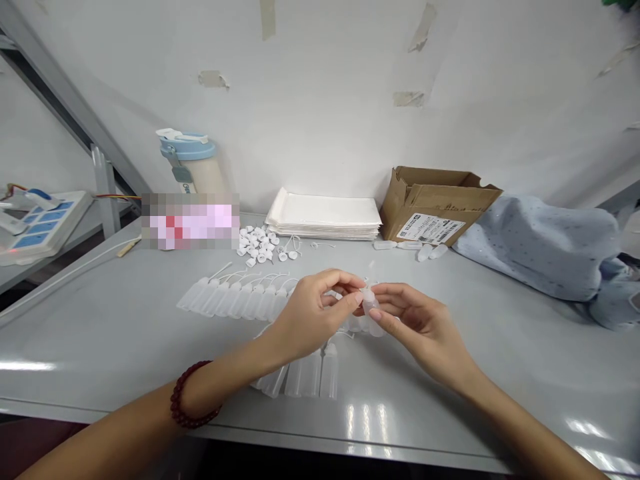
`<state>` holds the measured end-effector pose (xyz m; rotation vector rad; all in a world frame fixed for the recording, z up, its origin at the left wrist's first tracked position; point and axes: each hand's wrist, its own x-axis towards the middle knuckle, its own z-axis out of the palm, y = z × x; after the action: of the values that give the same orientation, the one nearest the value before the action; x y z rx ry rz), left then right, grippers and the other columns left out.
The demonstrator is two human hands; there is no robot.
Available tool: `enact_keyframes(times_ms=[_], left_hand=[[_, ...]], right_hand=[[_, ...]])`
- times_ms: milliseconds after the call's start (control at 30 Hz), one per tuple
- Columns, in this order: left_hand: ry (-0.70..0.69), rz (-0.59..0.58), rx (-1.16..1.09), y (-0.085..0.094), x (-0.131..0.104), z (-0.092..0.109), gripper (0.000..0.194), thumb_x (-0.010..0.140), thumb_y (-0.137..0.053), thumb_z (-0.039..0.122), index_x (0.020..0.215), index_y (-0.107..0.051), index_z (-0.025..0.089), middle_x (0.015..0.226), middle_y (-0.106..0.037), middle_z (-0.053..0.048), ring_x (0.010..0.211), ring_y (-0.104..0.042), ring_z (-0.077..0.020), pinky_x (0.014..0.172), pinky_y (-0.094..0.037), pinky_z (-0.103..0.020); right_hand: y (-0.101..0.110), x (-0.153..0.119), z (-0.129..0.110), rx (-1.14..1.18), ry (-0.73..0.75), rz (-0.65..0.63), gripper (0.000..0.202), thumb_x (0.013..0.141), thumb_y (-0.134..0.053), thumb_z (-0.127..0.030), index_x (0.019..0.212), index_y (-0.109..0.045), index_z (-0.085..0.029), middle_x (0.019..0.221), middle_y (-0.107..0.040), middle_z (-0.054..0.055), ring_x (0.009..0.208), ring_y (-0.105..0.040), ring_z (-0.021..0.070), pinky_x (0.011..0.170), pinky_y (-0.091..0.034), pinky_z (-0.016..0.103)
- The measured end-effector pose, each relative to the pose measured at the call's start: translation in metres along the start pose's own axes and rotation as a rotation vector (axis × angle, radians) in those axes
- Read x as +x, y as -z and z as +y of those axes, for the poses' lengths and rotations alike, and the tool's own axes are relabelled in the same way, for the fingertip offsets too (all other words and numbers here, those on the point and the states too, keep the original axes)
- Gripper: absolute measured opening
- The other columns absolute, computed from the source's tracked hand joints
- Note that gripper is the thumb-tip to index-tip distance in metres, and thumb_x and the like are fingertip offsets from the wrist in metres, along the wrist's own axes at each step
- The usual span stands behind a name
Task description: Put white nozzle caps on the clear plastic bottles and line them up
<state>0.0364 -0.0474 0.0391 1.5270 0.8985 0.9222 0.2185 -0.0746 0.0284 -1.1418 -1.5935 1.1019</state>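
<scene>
Table edge (425,455): I see room between it and the grip.
Left hand (315,307): pinching top of bottle (369,304).
Right hand (427,325): closed around bottle.

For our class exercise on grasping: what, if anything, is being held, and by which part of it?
A small translucent bottle: the left grip is at its top, the right grip on its body.
</scene>
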Motion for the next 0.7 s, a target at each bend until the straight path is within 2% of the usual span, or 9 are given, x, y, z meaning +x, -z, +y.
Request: enact_keyframes(times_ms=[100, 200, 400, 567, 700], left_hand=[[-0.182, 0.038, 0.146, -0.0024, -0.0032, -0.0021, 0.015, 0.085, -0.058, 0.021, 0.097, -0.066, 0.017, 0.098, -0.063, -0.006, 0.092, -0.060, -0.0161, 0.073, -0.055, -0.026], [-0.266, 0.054, 0.230, -0.0037, -0.0037, -0.0057, 0.017, 0.085, -0.057, 0.020, 0.100, -0.065, 0.018, 0.101, -0.063, -0.005, 0.092, -0.060, -0.0158, 0.074, -0.054, -0.026], [-0.338, 0.140, 0.317, -0.0044, -0.0025, -0.0089, 0.014, 0.085, -0.057, 0.017, 0.096, -0.065, 0.016, 0.097, -0.067, -0.006, 0.080, -0.061, -0.0147, 0.070, -0.054, -0.027], [-0.331, 0.131, 0.321, -0.0037, -0.0029, -0.0075, 0.016, 0.085, -0.055, 0.014, 0.096, -0.065, 0.016, 0.098, -0.068, -0.005, 0.080, -0.062, -0.0148, 0.070, -0.055, -0.027], [-0.322, 0.117, 0.330, -0.0032, -0.0042, -0.0045, 0.015, 0.085, -0.054, 0.014, 0.094, -0.065, 0.017, 0.091, -0.069, -0.004, 0.079, -0.063, -0.0149, 0.072, -0.054, -0.028]], right_hand=[[0.0009, 0.0007, -0.0024, 0.038, -0.053, 0.005, 0.027, 0.080, -0.068, -0.036, 0.101, -0.063, -0.020, 0.094, -0.075, 0.008, 0.082, -0.072, 0.0222, 0.075, -0.059, 0.037], [0.0020, 0.0021, -0.0033, 0.099, -0.086, -0.014, 0.026, 0.082, -0.066, -0.037, 0.103, -0.064, -0.021, 0.094, -0.075, 0.007, 0.084, -0.072, 0.0219, 0.076, -0.058, 0.035], [0.0042, 0.0041, 0.0002, 0.233, -0.110, -0.084, 0.028, 0.085, -0.064, -0.035, 0.111, -0.063, -0.022, 0.101, -0.074, 0.008, 0.098, -0.069, 0.0246, 0.083, -0.055, 0.037], [0.0067, 0.0042, 0.0033, 0.287, -0.112, -0.114, 0.027, 0.086, -0.063, -0.035, 0.110, -0.062, -0.022, 0.101, -0.074, 0.009, 0.098, -0.069, 0.0248, 0.083, -0.054, 0.039], [0.0078, 0.0046, 0.0043, 0.308, -0.120, -0.125, 0.030, 0.087, -0.062, -0.034, 0.114, -0.059, -0.023, 0.104, -0.073, 0.009, 0.096, -0.070, 0.0247, 0.083, -0.054, 0.040]])
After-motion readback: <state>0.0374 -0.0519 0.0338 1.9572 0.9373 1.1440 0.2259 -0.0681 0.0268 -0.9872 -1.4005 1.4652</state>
